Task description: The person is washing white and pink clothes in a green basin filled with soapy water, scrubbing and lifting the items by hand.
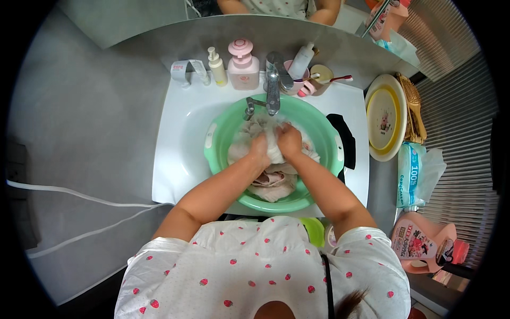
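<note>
A pale, wet piece of laundry (pixel 273 152) lies bunched in a green plastic basin (pixel 245 204), which stands in the white sink. My left hand (pixel 258 149) grips the cloth from its left side. Close beside it, my right hand (pixel 288 140) is curled around another part of the same cloth. Some fingertips are hidden in the folds. Just beyond my hands, the metal tap (pixel 272 91) reaches over the basin. Below my wrists, a beige fold of fabric (pixel 272 178) shows in the basin.
Along the sink's back edge stand a pink pump bottle (pixel 244 72), a cream pump bottle (pixel 217 68) and cups with toothbrushes (pixel 322 80). Black cloth (pixel 342 139) hangs by the basin's right rim. Further right are a cream-and-yellow washbowl (pixel 383 118), a wipes pack (pixel 411 173) and a pink detergent bottle (pixel 419 242).
</note>
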Available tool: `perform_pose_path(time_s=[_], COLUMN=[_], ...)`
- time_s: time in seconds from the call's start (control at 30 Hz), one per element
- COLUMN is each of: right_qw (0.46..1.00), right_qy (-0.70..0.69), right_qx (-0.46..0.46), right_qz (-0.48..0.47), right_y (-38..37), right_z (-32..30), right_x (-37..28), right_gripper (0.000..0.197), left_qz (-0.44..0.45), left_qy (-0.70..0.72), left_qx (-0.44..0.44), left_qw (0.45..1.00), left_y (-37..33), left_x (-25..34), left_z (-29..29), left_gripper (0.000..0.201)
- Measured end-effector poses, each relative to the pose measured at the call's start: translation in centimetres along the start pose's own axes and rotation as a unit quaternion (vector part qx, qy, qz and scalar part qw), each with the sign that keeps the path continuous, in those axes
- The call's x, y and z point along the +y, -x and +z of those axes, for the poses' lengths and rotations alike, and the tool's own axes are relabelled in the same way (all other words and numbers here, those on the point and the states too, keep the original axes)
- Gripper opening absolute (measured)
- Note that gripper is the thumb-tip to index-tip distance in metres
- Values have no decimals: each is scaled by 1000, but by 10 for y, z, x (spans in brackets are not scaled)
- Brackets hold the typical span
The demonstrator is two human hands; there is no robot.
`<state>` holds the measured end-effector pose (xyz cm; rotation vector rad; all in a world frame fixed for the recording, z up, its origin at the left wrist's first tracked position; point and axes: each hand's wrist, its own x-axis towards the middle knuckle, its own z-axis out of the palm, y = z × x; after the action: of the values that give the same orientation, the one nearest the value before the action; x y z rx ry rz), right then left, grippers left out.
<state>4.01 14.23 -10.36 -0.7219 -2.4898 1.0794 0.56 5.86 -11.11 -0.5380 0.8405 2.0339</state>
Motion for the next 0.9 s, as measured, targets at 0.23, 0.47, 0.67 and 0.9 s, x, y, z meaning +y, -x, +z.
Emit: perform_pose_path(time_s=[0.23,0.47,0.67,0.9], right_qw=[995,992,995,996], right_qy=[-21,-125,-99,83], right_qx=[-14,22,-11,-24], right_qz=[-99,-7,-1,2], right_y=[44,38,8,-47], right_z=[20,8,2,-16], right_x=[-70,-68,-51,14], right_gripper=[27,28,20,31], left_qz=[105,46,14,25], left_qy=[-184,-79,-86,-196], left_qx=[-103,-54,6,80], left_qw=[972,994,996,977], left_y=[-80,3,23,31], left_x=[23,30,32,59], left_z=[-111,-18,0,7], left_gripper=[27,27,24,27])
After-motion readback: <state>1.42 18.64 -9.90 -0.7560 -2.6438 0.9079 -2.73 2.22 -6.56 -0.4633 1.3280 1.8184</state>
